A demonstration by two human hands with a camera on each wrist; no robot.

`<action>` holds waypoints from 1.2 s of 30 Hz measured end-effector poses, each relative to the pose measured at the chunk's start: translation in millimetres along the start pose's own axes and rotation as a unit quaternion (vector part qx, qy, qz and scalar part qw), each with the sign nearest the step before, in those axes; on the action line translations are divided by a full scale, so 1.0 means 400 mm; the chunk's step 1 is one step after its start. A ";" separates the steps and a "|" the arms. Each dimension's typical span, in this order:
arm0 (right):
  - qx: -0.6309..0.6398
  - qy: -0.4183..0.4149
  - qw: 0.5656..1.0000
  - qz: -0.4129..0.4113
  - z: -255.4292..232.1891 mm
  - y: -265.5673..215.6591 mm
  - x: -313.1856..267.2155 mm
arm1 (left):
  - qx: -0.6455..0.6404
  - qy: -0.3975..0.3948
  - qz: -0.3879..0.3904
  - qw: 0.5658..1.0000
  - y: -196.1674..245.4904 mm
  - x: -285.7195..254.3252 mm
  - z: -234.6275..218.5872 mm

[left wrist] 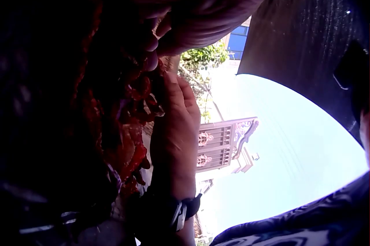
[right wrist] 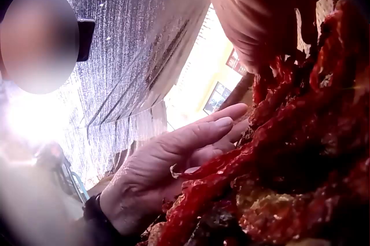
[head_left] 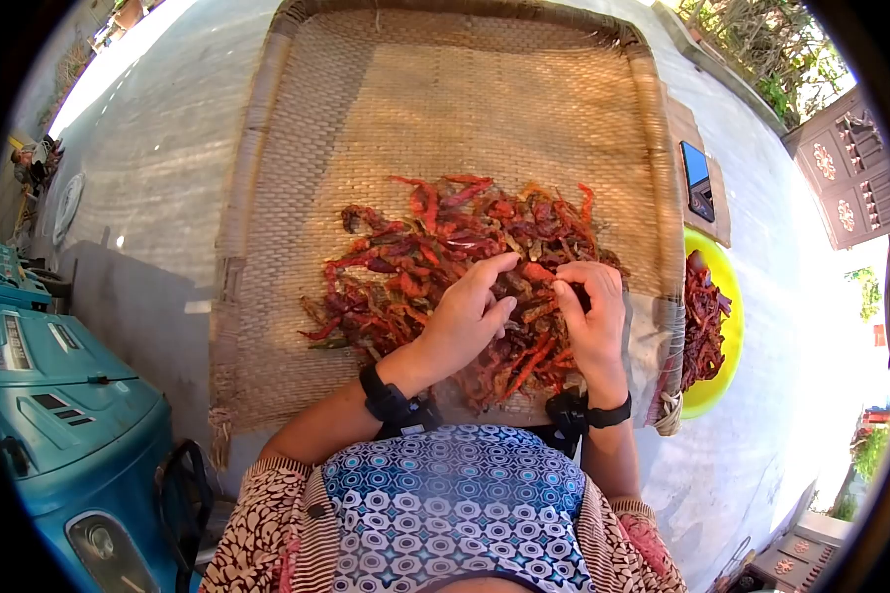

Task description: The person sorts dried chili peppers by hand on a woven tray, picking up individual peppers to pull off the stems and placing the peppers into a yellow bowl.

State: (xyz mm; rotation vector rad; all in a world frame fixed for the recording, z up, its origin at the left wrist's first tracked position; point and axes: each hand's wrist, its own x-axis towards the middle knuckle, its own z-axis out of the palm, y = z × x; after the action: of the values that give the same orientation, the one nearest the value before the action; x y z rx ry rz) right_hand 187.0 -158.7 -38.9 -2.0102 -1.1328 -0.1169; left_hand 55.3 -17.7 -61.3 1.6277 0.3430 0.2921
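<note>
A heap of dried red chili peppers (head_left: 405, 257) lies on a woven tray (head_left: 485, 109) in front of the person. The right hand (head_left: 595, 321) is over the heap's right side, its thumb and forefinger pinching a red chili pepper (head_left: 538, 272). Just left of it, the left hand (head_left: 460, 321) hovers low over the peppers with forefinger stretched out and thumb apart. In the right wrist view the left hand (right wrist: 167, 168) shows behind wrinkled red peppers (right wrist: 219, 171). The left wrist view is dark, with the right hand (left wrist: 173, 124) beside the peppers.
Right of the tray stands a yellow-green basin (head_left: 727, 336) holding more red chilies. A phone (head_left: 697, 181) lies on a board (head_left: 719, 212) beside the tray's right edge. At the left is a teal vehicle (head_left: 69, 395). The tray has a raised rim (head_left: 653, 109).
</note>
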 end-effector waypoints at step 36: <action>0.655 0.300 0.651 0.237 -0.170 0.129 -0.085 | 0.335 0.291 0.102 0.890 0.008 0.012 -0.162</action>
State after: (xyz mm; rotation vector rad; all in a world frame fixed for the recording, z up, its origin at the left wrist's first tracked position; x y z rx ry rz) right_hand 225.1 -242.3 -39.4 -0.7090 -0.0248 0.2470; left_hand 34.6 43.2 -52.9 2.2425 0.7950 0.9114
